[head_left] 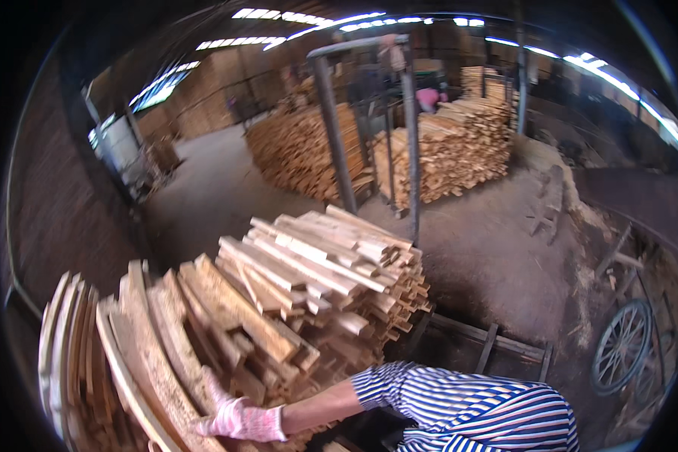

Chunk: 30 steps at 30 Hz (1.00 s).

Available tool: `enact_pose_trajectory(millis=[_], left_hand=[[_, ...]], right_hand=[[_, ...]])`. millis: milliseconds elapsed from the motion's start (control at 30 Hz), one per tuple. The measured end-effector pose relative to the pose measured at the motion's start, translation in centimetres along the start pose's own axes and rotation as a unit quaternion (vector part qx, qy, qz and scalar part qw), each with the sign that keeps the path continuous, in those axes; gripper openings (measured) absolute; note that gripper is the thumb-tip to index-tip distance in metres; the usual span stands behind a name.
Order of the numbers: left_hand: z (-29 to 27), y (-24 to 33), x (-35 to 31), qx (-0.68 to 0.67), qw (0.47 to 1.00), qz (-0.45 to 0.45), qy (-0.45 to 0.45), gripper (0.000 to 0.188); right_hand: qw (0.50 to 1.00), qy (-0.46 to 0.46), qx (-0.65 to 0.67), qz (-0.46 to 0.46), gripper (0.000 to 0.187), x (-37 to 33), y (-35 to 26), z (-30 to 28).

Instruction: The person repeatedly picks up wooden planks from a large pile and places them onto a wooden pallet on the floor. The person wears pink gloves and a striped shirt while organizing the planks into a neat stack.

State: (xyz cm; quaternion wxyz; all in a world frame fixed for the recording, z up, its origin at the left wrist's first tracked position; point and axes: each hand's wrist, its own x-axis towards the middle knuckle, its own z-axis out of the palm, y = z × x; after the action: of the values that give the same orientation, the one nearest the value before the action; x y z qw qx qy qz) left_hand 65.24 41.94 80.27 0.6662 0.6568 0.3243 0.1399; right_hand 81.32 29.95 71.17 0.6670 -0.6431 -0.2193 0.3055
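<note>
My right arm, in a blue-and-white striped sleeve, reaches across from the lower right. My right hand (245,420), in a pink-and-white knit glove, is closed on the near end of a long rough wooden board (166,361) with a bark-like edge. Fingers and thumb spread to either side of its end. More boards (233,313) lie close beside it, on a tall stack of sawn wood strips (309,264). At the far left, several thin strips (71,354) stand grouped together. My left hand is out of view.
An upright metal frame (414,151) rises behind the stack. Beyond it stand large piles of wood strips (459,154), with a person in pink (429,98) near them. At right are a spoked wheel (621,346) and a wooden trestle (550,200); a ladder-like frame (490,343) lies low.
</note>
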Motion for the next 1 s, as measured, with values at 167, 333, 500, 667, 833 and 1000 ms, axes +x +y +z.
enact_pose_trajectory(millis=[167,333,500,667,833,1000], left_hand=[[-6.3,-4.8,-1.6,-0.132,0.986,0.073,-0.070,0.062],[-3.1,-11.5,3.1,-0.177,0.977,0.011,-0.115,0.071],[-7.3,-18.2,-4.8,-0.232,0.959,-0.044,-0.156,0.095],[-0.4,-20.4,-4.5,-0.080,0.992,0.011,-0.102,0.112],[-4.6,-25.3,-11.1,-0.114,0.993,0.010,-0.043,0.127],[-7.5,-28.8,-18.3,-0.081,0.990,-0.076,0.085,0.094]], right_hand=[[0.915,-0.239,0.317,-0.073,0.083,-5.2,6.5,0.1],[0.918,-0.282,0.199,-0.193,0.056,-3.7,11.7,-3.0],[0.933,-0.188,0.251,0.177,0.057,-10.0,10.5,-1.0],[0.965,-0.209,0.142,0.072,0.080,-10.4,16.1,-2.7],[0.945,-0.303,0.117,0.046,0.100,-14.4,17.9,2.1],[0.887,-0.442,0.054,0.121,0.094,-14.6,22.9,6.6]])
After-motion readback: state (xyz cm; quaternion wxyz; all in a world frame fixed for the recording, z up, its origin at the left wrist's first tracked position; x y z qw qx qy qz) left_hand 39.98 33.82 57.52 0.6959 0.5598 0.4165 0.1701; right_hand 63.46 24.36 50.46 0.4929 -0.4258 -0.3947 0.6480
